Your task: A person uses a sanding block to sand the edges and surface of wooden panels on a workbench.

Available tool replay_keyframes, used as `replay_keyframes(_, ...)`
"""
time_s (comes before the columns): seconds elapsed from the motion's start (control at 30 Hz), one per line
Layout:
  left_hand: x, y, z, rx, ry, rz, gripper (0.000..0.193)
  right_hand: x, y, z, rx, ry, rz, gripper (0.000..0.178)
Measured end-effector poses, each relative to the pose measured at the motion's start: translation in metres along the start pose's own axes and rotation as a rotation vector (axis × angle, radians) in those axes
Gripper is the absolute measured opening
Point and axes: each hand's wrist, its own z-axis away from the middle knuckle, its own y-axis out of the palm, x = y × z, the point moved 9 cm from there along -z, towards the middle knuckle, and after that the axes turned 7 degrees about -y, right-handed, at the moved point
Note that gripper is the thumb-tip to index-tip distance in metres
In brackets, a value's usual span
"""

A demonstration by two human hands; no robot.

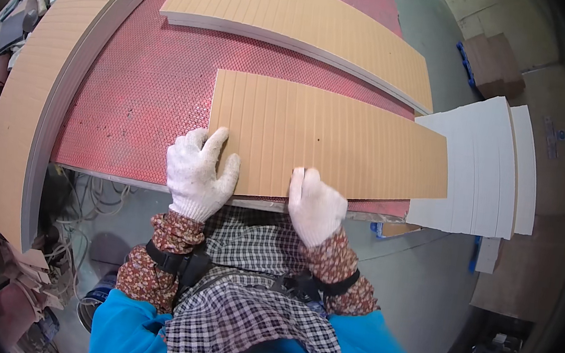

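A tan panel (pixel 370 141) with crosswise lines lies on the red textured mat (pixel 137 104) of the table in front of me. My left hand (pixel 196 173), in a white knit glove, rests at the panel's left end; thumb and fingers are apart, the thumb over the panel face. Closed in a pinch, my right hand (pixel 315 205) is gloved too and sits over the panel's near edge. Something small and pale may show at its fingertips, but I cannot make it out. A small dark spot marks the panel beyond that hand.
Behind lies a stack of similar tan panels (pixel 301 11). Another long stack (pixel 49 80) runs along the left side. White sheets (pixel 472 163) are piled beyond the table's right end. Cables (pixel 95 200) hang below the table, and mixed scraps (pixel 13 34) heap up at far left.
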Motion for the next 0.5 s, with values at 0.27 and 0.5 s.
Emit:
replay_keyframes(0.27,-0.003,-0.003,-0.002,0.014,-0.001,0.022,0.05,-0.032,0.02,-0.135,0.151,0.089,0.013,0.032)
replay_keyframes(0.5,-0.001,-0.003,-0.002,0.022,-0.009,0.042,0.049,-0.048,0.043,-0.221,0.311,-0.001,0.077,0.043)
